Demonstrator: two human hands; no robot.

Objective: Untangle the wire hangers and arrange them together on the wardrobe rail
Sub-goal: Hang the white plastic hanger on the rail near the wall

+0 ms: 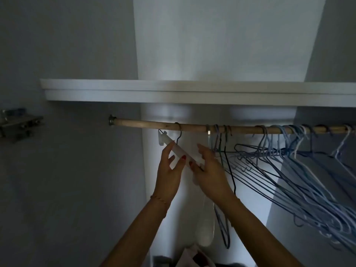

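- Wire hangers (285, 160) are hanging bunched on the right half of the wooden wardrobe rail (146, 124), their blue and pale frames leaning and crossing one another in a tangle that is running down toward the right edge.
- At the far left, a metal door hinge (19, 122) is sitting on the grey side panel, well apart from the rail's left end bracket (111, 120).
- A white shelf (134, 91) is spanning the wardrobe just above the rail.
- Left of the bunch, a white plastic hanger (173, 144) is hanging by its dark metal hook (179, 132) from the bare stretch of rail, its bar tilting down to the right.
- The left hand (169, 170), with a thin bracelet (159, 199) at the wrist, is touching that white bar from below: fingers spread, thumb pressing against the bar's lower edge.
- The right hand (210, 170) is closing thumb and fingers around the lower end of the same white bar, index finger pointing up toward the rail; red polish is showing on the nails.
- Just right of this hand, a few dark and blue hangers (221, 149) are hanging straight down, close beside the wrist.
- At the bottom centre, between the forearms, pale fabric (192, 255) is showing, too dim to identify.
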